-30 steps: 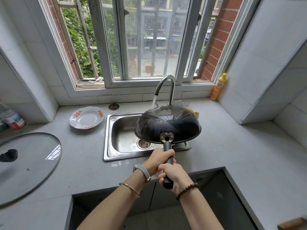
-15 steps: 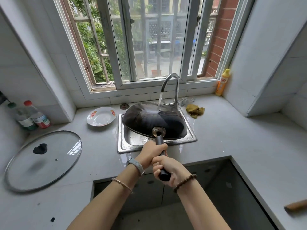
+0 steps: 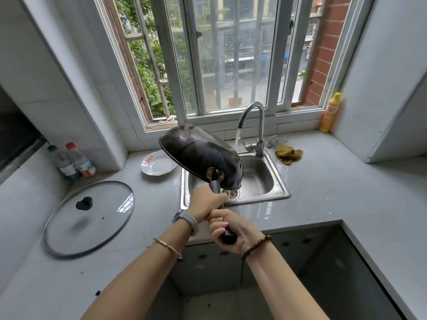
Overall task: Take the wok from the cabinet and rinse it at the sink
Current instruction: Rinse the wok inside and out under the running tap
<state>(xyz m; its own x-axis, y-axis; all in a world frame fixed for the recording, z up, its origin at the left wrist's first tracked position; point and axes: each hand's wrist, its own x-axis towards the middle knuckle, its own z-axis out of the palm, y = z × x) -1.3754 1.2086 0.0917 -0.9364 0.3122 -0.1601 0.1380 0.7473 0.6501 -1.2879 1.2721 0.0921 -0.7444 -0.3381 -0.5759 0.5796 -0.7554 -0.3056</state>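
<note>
Half a second on, the wok (image 3: 196,153) has tipped up toward the left, underside facing the camera, above the sink (image 3: 265,177) at centre frame. The left hand (image 3: 205,204) grips the handle (image 3: 215,187) near the wok, the right hand (image 3: 231,229) wraps its end, both forearms extended.

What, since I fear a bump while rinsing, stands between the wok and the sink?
Nothing visible. The left hand and right hand grip the handle; the tilted wok hangs over the sink, left of the running tap. The basin behind it is hidden.
</note>
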